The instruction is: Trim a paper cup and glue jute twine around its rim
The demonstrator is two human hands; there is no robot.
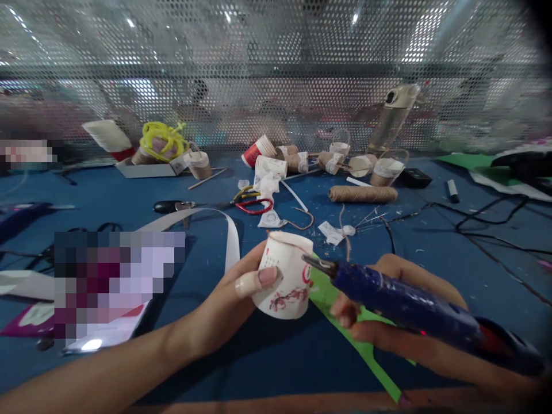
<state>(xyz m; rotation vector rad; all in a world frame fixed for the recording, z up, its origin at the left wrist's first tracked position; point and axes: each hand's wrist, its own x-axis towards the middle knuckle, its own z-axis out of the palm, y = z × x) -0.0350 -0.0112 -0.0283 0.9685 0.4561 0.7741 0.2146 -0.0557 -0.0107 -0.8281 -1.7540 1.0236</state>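
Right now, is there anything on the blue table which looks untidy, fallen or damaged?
Yes, mainly litter. A crumpled white scrap lies loose on the near side of the twine roll. Beyond the paper cup in the left hand, a stack of red cups is tipped over, not upright. I see no clear spill.
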